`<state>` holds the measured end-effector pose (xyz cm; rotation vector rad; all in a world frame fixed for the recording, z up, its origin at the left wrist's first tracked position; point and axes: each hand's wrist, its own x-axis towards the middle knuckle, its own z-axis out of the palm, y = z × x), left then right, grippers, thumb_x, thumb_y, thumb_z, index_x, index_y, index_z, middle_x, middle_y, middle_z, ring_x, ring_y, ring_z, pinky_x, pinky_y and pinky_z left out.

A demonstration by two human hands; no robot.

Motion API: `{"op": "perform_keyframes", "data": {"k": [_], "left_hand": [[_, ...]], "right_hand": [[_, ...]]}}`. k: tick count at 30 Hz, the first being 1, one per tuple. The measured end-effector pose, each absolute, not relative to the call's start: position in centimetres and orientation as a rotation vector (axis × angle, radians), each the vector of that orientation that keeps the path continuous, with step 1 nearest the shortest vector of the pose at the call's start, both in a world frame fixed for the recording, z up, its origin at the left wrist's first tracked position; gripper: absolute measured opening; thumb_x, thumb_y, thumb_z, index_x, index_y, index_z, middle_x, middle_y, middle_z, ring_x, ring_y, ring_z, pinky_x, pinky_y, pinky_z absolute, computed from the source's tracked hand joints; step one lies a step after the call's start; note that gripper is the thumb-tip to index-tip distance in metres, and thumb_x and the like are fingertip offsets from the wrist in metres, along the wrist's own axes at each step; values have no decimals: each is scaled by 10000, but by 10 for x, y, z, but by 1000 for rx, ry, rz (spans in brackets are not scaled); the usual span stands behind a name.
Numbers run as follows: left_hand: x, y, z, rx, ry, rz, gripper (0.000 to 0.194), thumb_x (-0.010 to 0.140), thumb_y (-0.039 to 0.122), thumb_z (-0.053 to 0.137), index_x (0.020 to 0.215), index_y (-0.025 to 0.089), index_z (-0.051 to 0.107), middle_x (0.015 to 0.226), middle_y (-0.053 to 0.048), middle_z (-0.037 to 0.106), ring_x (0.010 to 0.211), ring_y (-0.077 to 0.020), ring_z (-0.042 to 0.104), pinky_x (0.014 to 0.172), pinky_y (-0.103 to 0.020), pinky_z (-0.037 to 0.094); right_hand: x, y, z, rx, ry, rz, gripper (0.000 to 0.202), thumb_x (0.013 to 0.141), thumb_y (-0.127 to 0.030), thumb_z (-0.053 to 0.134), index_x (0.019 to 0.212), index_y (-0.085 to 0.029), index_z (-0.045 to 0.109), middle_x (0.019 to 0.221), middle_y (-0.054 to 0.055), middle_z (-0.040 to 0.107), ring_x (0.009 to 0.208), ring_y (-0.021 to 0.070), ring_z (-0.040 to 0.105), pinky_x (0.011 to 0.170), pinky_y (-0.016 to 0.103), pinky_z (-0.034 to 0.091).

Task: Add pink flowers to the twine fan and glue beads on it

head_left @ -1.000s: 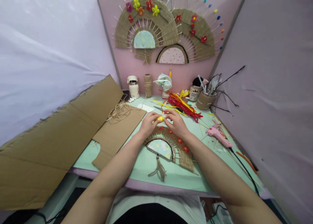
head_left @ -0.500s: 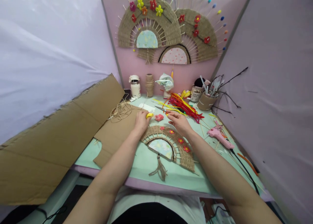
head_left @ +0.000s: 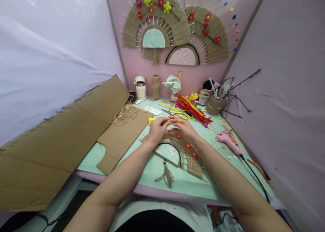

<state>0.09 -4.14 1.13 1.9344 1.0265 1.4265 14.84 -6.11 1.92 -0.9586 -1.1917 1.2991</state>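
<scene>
My left hand (head_left: pixel 157 129) and my right hand (head_left: pixel 184 128) meet above the upper edge of a woven twine fan (head_left: pixel 194 164). Their fingers are pinched together around something small, with a bit of yellow showing between them. Red flowers and a pale half-circle panel (head_left: pixel 167 152) decorate the fan, and a twine tassel (head_left: pixel 166 176) hangs from it. Just left of my left hand lies a yellow piece (head_left: pixel 151 120). Yellow-handled scissors (head_left: pixel 182 115) rest behind my fingers.
Cardboard (head_left: pixel 122 137) lies at the left with loose twine (head_left: pixel 126 113). Red and yellow stems (head_left: pixel 193 110) are heaped behind the scissors. A pink glue gun (head_left: pixel 230 142) is at the right, a container of twigs (head_left: pixel 215 105) behind it.
My left hand has moved right and let go of the yellow piece. Both hands have come together; they now cover the pink-red lump's earlier place, and the scissors' handles show.
</scene>
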Motion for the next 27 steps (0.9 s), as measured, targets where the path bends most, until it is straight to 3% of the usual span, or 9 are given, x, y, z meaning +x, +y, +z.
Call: {"op": "perform_keyframes", "data": {"k": [5,10,14,19,27], "left_hand": [[-8,-34,12,1871,1078,1484,156,841,248,574,856,197,721,866,-41,724,833,-167,640,807,-311,488],[-12,-26,10,1659,1074,1434,222,792,266,613,970,186,717,897,-48,727,764,-153,632,741,-301,500],[-12,-28,15,1593,1033,1344,192,750,329,641,792,160,723,714,-25,698,619,-128,582,611,-265,472],[-11,-28,15,1530,1051,1286,339,775,429,578,596,149,642,507,10,580,492,-95,498,516,-235,401],[-11,-26,16,1432,935,1205,233,681,363,679,741,139,695,704,-41,700,587,-106,539,560,-233,410]], "right_hand": [[151,-60,21,-1012,-1219,1271,187,697,-263,630,833,-250,757,1310,39,567,1091,218,579,733,295,519],[158,-53,16,-1123,-1168,1202,169,683,-305,656,820,-240,733,1173,40,647,985,199,614,679,280,507],[158,-51,13,-1156,-1158,1184,163,673,-285,659,815,-233,719,1079,32,675,907,177,625,682,286,504],[157,-53,14,-1184,-1202,1144,171,684,-304,658,827,-228,713,1027,32,684,897,176,622,705,302,509],[157,-55,16,-1186,-1234,1090,179,691,-277,621,837,-218,707,998,28,688,880,172,627,717,301,514]]}}
